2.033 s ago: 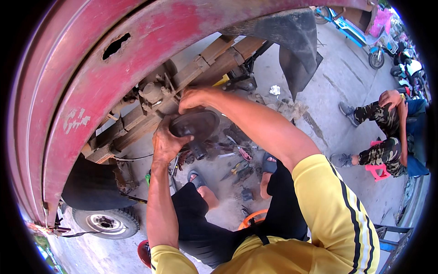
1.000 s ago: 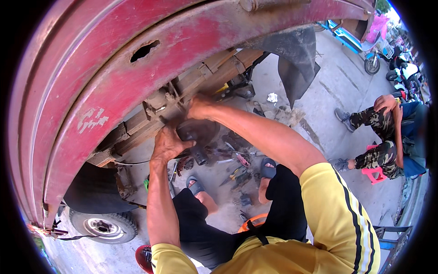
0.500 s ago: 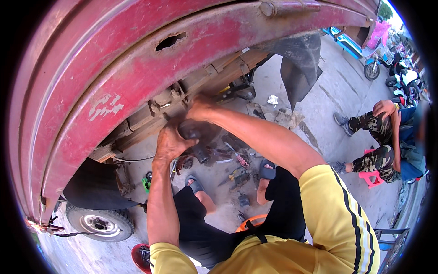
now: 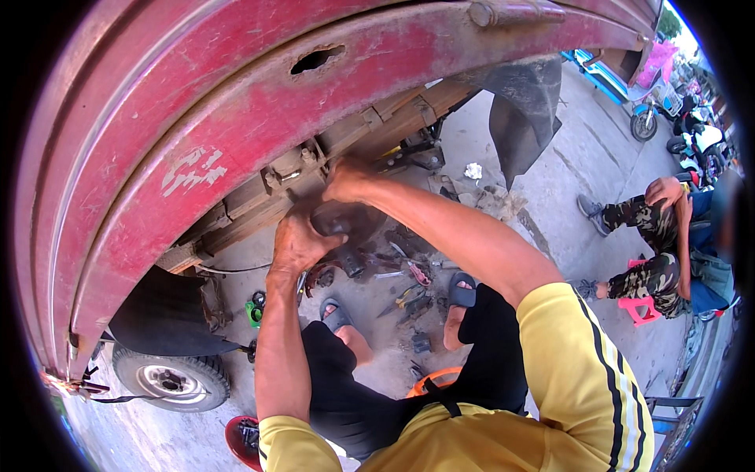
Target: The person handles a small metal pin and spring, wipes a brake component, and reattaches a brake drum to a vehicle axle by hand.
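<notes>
Both my hands are raised under the red vehicle body [image 4: 259, 134], at a dark, greasy rounded metal part [image 4: 354, 223] with a short cylinder [image 4: 350, 261] pointing down. My left hand [image 4: 300, 237] grips the part's left side, thumb reaching across it. On its upper edge, close to the brown frame rail [image 4: 385, 118], my right hand [image 4: 346, 182] is closed, its fingertips hidden behind the part. The part looks blurred and dim in the shade.
Several tools and greasy pieces [image 4: 409, 303] lie on the concrete between my feet. A wheel [image 4: 173, 381] stands at lower left, near a red bowl [image 4: 242, 442]. Black rubber flap [image 4: 525, 118] hangs at right. A person in camouflage trousers [image 4: 657, 271] sits at right by a pink stool [image 4: 638, 308].
The view has shifted slightly, so the vehicle body sits a little farther right and lower. Both hands keep their hold on the dark part, with little visible movement.
</notes>
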`<move>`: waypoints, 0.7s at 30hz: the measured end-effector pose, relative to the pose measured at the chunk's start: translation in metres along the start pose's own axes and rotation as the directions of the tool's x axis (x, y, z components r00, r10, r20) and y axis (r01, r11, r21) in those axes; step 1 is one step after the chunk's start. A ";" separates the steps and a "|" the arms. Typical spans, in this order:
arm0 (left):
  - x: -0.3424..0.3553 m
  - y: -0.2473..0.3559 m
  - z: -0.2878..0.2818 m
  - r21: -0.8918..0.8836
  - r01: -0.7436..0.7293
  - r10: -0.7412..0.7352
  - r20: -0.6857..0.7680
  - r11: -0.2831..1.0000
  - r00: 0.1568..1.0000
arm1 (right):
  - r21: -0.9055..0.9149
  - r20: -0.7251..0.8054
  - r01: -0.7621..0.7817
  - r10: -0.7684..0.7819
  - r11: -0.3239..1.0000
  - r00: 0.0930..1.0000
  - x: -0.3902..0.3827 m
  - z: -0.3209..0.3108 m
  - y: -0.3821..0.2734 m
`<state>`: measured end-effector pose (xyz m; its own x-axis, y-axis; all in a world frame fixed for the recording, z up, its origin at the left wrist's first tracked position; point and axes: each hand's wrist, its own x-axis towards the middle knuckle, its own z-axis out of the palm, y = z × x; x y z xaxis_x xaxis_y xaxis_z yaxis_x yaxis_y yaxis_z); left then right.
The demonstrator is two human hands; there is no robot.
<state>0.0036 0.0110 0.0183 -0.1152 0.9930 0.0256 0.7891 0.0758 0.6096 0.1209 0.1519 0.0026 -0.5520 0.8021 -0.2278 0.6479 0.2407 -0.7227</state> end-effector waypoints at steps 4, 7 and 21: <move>0.000 0.001 0.001 0.009 0.014 -0.014 0.001 1.000 1.000 | -0.002 -0.066 0.045 -0.045 0.999 0.997 0.005 0.007 0.007; -0.001 -0.001 0.000 0.014 0.019 -0.019 -0.009 1.000 1.000 | -0.061 -0.049 0.022 -0.025 0.998 0.998 0.005 0.006 0.002; -0.001 -0.009 -0.001 -0.045 0.001 0.000 0.009 0.999 1.000 | 0.179 0.060 0.034 -0.046 0.983 0.997 0.005 0.002 0.009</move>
<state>-0.0041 0.0092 0.0138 -0.1101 0.9937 0.0187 0.7610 0.0722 0.6447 0.1231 0.1570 -0.0062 -0.6116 0.7559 -0.2335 0.5245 0.1664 -0.8350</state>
